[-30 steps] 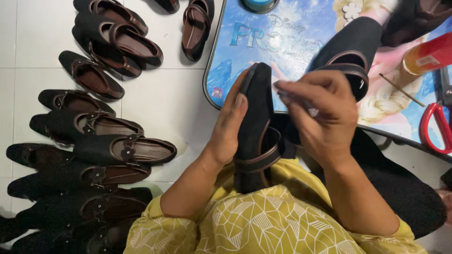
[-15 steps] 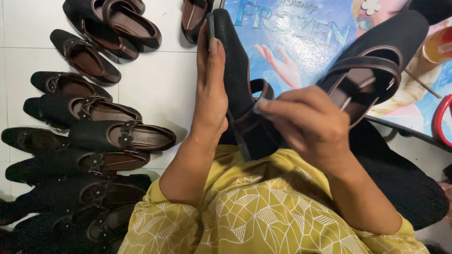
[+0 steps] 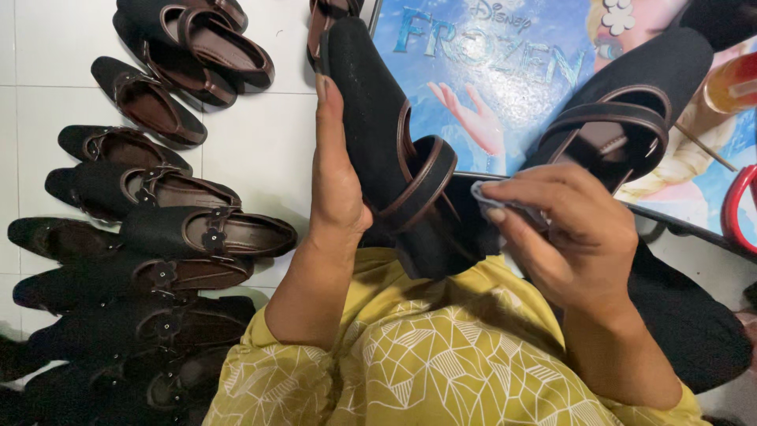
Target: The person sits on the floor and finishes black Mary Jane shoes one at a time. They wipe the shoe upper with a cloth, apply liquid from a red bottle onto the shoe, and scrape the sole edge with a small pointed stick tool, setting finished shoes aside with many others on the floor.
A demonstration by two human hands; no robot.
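Note:
My left hand (image 3: 335,185) grips a black shoe (image 3: 386,150) with a brown strap, holding it on its side with the toe pointing away from me. My right hand (image 3: 564,233) is just to the right of the shoe's heel, its fingers pinched on a small pale piece (image 3: 493,197) of something; what it is I cannot tell. A second black shoe (image 3: 623,118) with brown straps lies on the low table (image 3: 489,71) beyond my right hand.
Several dark shoes lie in a column on the white tiled floor (image 3: 260,142) at the left, such as one with a small flower trim (image 3: 209,233). The low table has a blue printed top. Red scissor handles (image 3: 737,209) show at the right edge.
The shoe in my left hand has tipped further so its strap and opening face right. My right hand has come off the strap and moved lower right, now pinching the small pale piece.

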